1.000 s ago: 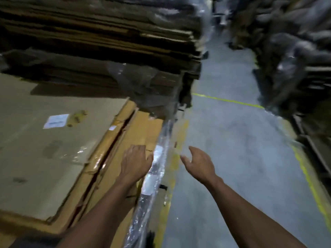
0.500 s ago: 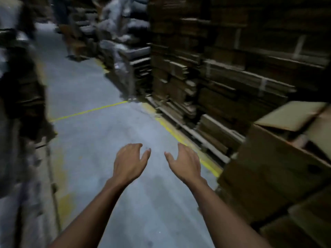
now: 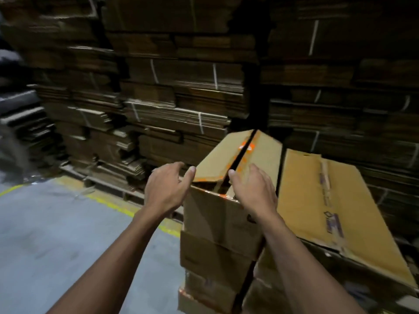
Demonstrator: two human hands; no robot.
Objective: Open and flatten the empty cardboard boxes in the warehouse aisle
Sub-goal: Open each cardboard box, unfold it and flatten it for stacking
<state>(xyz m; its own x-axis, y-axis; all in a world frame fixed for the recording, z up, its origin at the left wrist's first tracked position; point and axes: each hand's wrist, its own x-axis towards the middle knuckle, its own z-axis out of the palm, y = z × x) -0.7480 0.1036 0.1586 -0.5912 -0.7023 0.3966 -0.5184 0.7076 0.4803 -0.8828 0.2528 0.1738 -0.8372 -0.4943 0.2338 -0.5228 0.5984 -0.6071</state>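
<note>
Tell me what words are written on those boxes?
None can be read.
Purple print on the flat cardboard sheet: too blurred.
Orange marks on the top box flaps: too blurred.

— What's the top box (image 3: 229, 214) made of?

— Plain brown corrugated cardboard, matt, with scuffed flaps and flecks of orange print along the seam.

— And the one beside it (image 3: 317, 207)?

— Cardboard too, paler and yellower, with a worn strip of tape down its face.

— Behind them?

— Bundled flat cardboard (image 3: 181, 105), rough-edged, tied with pale straps. The floor (image 3: 56, 227) is dull grey concrete with a yellow painted line.
</note>
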